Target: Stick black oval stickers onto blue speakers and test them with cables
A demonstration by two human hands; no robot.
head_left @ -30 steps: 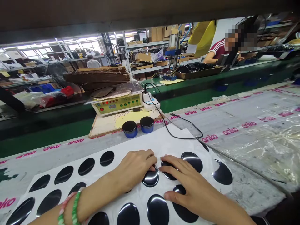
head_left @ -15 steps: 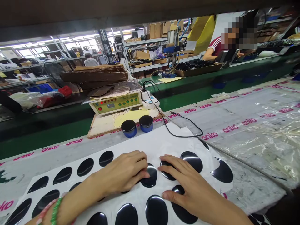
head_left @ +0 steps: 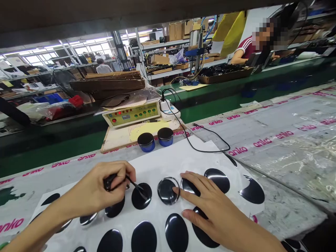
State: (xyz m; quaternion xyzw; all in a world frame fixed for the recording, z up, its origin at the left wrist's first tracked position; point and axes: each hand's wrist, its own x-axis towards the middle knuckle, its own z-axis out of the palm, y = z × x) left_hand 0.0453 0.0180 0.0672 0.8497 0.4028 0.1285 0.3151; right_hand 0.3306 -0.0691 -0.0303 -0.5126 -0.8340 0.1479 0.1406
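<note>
My left hand (head_left: 117, 182) is closed around a black hand tool (head_left: 139, 189) with a thin tip; its exact kind is unclear. The tip lies over a glossy black round sticker (head_left: 138, 201) on a white sheet (head_left: 162, 164). To the right, a clear round disc (head_left: 173, 201) sits over another black sticker, its rim slightly off the black circle. My right hand (head_left: 207, 206) lies flat with fingers spread, the index fingertip touching the disc's right edge. Beneath its fingers another black sticker (head_left: 187, 185) is partly hidden.
Two blue-and-black round cups (head_left: 165, 138) stand behind the sheet, near a control box (head_left: 133, 113) with lit buttons. A black cable (head_left: 210, 151) loops across the plastic-covered table (head_left: 283, 143). Across the green bench, a person in a maroon sleeve (head_left: 245, 49) sits near a box of black parts (head_left: 225, 73).
My left hand has moved left off the sticker and now holds the black tool. The disc-covered sticker is uncovered by that hand. My right hand has barely moved.
</note>
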